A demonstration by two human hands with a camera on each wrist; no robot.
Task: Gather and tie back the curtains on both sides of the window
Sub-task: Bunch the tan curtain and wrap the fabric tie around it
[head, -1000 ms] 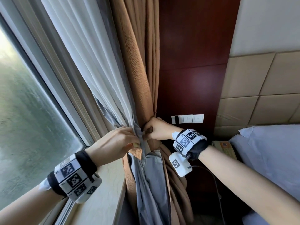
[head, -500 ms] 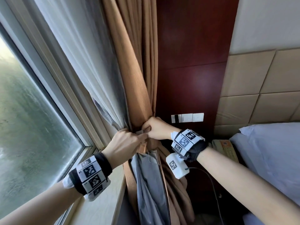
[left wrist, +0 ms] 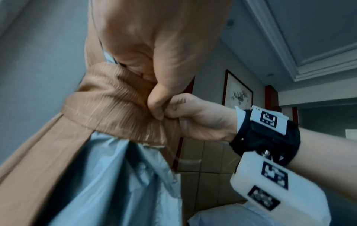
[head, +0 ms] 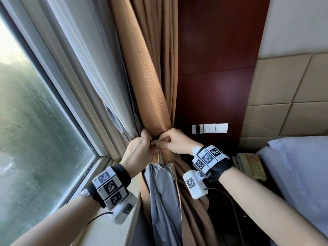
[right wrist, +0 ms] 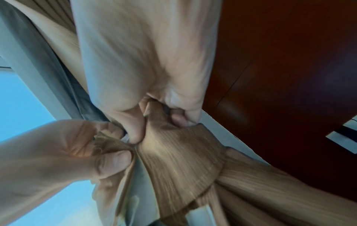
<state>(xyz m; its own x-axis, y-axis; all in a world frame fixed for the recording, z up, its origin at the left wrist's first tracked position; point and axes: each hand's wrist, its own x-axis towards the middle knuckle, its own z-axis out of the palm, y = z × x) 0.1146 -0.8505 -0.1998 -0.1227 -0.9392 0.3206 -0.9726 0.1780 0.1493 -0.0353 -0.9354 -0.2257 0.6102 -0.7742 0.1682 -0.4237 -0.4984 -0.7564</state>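
Note:
A tan curtain (head: 152,77) with a grey lining (head: 163,201) hangs gathered beside the window, and a white sheer (head: 99,55) lies against it on the left. A tan tie-back band (left wrist: 115,113) wraps the bundle at its waist. My left hand (head: 140,150) pinches one end of the band (right wrist: 108,143) at the front of the bundle. My right hand (head: 175,142) pinches the other end (right wrist: 154,119), thumb and fingers curled round it. The two hands touch where the ends meet. The fastening itself is hidden under the fingers.
The window glass (head: 35,130) and its frame (head: 74,89) fill the left, with a pale sill (head: 106,228) below. A dark red wood panel (head: 216,77) with white switches (head: 209,128) stands behind the curtain. A telephone (head: 250,166) and a bed pillow (head: 298,166) lie to the right.
My left hand has moved right and up to meet the right hand, drawing the band and grey lining in against the bundle. The right hand has stayed in place.

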